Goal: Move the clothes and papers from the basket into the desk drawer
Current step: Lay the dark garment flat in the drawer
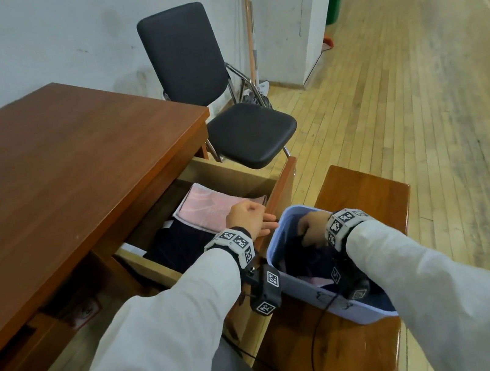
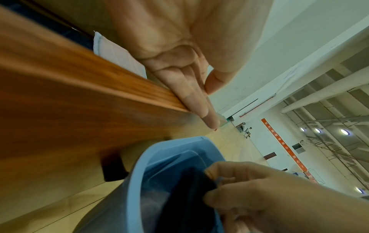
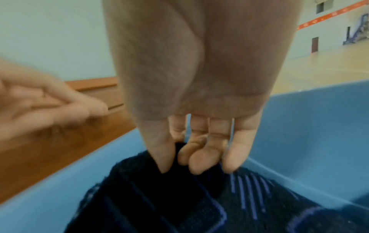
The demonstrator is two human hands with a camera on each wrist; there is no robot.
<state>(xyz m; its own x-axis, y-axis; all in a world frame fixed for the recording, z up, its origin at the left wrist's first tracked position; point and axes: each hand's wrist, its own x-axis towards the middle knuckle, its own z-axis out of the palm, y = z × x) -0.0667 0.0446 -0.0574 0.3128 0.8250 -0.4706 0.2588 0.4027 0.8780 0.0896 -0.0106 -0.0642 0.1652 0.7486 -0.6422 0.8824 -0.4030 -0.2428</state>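
Observation:
A blue basket [image 1: 322, 298] stands on a wooden bench beside the open desk drawer [image 1: 282, 185]. My right hand [image 1: 311, 229] reaches into the basket [image 3: 299, 126]. Its thumb and curled fingers [image 3: 197, 157] pinch a dark navy garment [image 3: 159, 197] with blue stripes. My left hand [image 1: 255, 219] rests on the drawer's front edge [image 2: 119, 82], fingers [image 2: 199, 97] straight and holding nothing. Inside the drawer lie a pink cloth [image 1: 211, 205], dark clothes [image 1: 179, 244] and a bit of white paper [image 1: 133, 248]. The rest of the basket's contents is hidden under the garment.
The brown desk top [image 1: 56, 157] spreads to the left. A black chair [image 1: 222, 92] stands behind the drawer. The wooden bench [image 1: 363, 192] carries the basket, and a black cable [image 1: 315, 350] hangs from my wrist. Wooden floor stretches to the right.

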